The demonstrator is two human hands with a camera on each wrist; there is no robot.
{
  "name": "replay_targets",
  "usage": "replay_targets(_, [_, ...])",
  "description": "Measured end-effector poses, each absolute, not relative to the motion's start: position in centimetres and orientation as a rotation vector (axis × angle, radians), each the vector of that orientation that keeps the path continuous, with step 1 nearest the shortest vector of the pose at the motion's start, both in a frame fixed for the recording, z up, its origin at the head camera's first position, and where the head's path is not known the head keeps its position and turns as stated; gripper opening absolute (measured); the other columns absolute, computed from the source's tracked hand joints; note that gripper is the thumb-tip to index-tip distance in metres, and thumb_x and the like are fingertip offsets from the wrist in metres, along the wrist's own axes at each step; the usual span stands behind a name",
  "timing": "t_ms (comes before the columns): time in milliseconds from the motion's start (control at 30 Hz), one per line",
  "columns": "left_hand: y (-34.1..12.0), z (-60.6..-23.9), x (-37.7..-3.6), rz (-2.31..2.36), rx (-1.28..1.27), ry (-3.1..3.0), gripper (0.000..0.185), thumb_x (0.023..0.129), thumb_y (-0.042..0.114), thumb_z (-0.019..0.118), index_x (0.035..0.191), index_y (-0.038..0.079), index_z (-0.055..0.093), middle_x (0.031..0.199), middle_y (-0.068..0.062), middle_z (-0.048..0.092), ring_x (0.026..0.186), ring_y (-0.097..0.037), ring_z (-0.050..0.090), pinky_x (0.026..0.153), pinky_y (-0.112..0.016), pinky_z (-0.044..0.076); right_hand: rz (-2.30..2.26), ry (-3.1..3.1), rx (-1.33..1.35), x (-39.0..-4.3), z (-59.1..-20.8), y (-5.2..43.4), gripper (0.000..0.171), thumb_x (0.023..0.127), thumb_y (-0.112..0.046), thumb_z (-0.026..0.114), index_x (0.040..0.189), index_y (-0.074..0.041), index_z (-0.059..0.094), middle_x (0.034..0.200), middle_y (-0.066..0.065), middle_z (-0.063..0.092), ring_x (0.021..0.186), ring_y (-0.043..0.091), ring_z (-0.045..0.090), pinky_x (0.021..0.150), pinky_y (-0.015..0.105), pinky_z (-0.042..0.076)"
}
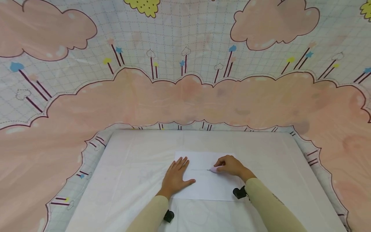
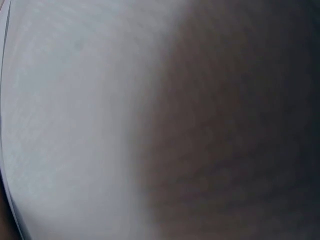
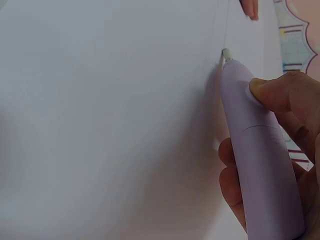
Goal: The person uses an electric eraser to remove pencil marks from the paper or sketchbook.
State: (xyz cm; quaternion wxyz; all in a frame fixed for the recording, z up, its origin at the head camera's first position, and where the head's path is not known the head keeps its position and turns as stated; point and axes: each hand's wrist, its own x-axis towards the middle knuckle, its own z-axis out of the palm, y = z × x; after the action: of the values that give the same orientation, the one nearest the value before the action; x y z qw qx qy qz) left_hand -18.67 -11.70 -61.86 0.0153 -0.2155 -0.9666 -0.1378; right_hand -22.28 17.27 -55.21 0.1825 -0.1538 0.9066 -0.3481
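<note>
Now — right hand (image 1: 232, 166) grips pen (image 3: 260, 150), tip on paper (image 1: 208, 188) | left hand (image 1: 175, 177) flat, beside

Looking smooth, matt plastic, pale lilac: pen (image 3: 260, 150), tip (image 3: 226, 52) looking white and hard. Lying flat as thin, matt white paper: sheet (image 1: 207, 185). Covering the tabletop (image 1: 130, 180) as soft, faintly creased white cloth. Hanging behind as printed cotton-like cloth, matt, lightly wrinkled: backdrop (image 1: 185, 96). Showing plain beige knit: sleeves (image 1: 269, 206).
</note>
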Motion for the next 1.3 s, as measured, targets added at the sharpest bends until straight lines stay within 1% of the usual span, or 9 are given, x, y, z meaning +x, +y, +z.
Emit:
replay_targets(100, [-11.75, -61.91, -18.71, -0.438, -0.676, -2.997, 0.094, 0.084, 0.078, 0.047, 0.152, 0.014, 0.038, 0.160, 0.001, 0.031, 0.151, -0.021, 0.022, 0.123, -0.044, 0.019, -0.991, 2.551, -0.434, -22.28, -55.15, 17.31, 0.009, 0.087, -0.017, 0.074, 0.095, -0.015, 0.076, 0.098, -0.003, 0.071, 0.087, 0.013, 0.056, 0.080, 0.032, 0.049])
replay_targets(333, [-11.61, -61.65, -18.66, -0.437, -0.656, -3.032, 0.095, 0.084, 0.079, 0.046, 0.154, 0.016, 0.035, 0.162, 0.004, 0.027, 0.152, -0.018, 0.017, 0.124, -0.041, 0.014, -1.007, 2.530, -0.425, -22.39, -55.15, 16.94, 0.009, 0.087, -0.016, 0.074, 0.095, -0.014, 0.076, 0.096, -0.004, 0.070, 0.087, 0.013, 0.055, 0.081, 0.032, 0.049])
replay_targets(633, [-11.50, -61.65, -18.67, -0.428, -0.653, -3.026, 0.095, 0.083, 0.080, 0.046, 0.153, 0.016, 0.037, 0.161, 0.003, 0.029, 0.151, -0.018, 0.020, 0.124, -0.042, 0.017, -1.003, 2.540, -0.432, -22.55, -55.23, 16.71, 0.008, 0.086, -0.016, 0.074, 0.094, -0.014, 0.076, 0.095, -0.004, 0.070, 0.085, 0.013, 0.055, 0.078, 0.031, 0.048])
replay_targets(800, [-11.58, -61.84, -18.71, -0.429, -0.652, -3.034, 0.095, 0.084, 0.080, 0.045, 0.154, 0.016, 0.036, 0.162, 0.003, 0.028, 0.151, -0.017, 0.018, 0.124, -0.041, 0.015, -0.984, 2.552, -0.395, -22.46, -55.27, 16.98, 0.008, 0.086, -0.017, 0.075, 0.094, -0.016, 0.076, 0.096, -0.005, 0.070, 0.087, 0.012, 0.055, 0.080, 0.032, 0.048])
replay_targets(1033, [-11.76, -61.88, -18.71, -0.439, -0.647, -3.037, 0.095, 0.084, 0.080, 0.045, 0.154, 0.017, 0.035, 0.162, 0.005, 0.027, 0.152, -0.016, 0.017, 0.124, -0.041, 0.014, -0.982, 2.564, -0.392, -22.36, -55.28, 17.29, 0.008, 0.086, -0.016, 0.075, 0.094, -0.015, 0.076, 0.095, -0.004, 0.070, 0.085, 0.013, 0.055, 0.078, 0.031, 0.047])
replay_targets(1300, [-11.59, -61.73, -18.70, -0.452, -0.647, -3.042, 0.095, 0.084, 0.080, 0.046, 0.154, 0.016, 0.035, 0.162, 0.004, 0.027, 0.152, -0.017, 0.016, 0.124, -0.041, 0.013, -1.009, 2.532, -0.408, -22.47, -55.25, 16.76, 0.009, 0.087, -0.015, 0.074, 0.095, -0.015, 0.076, 0.097, -0.004, 0.070, 0.088, 0.014, 0.055, 0.081, 0.032, 0.048])
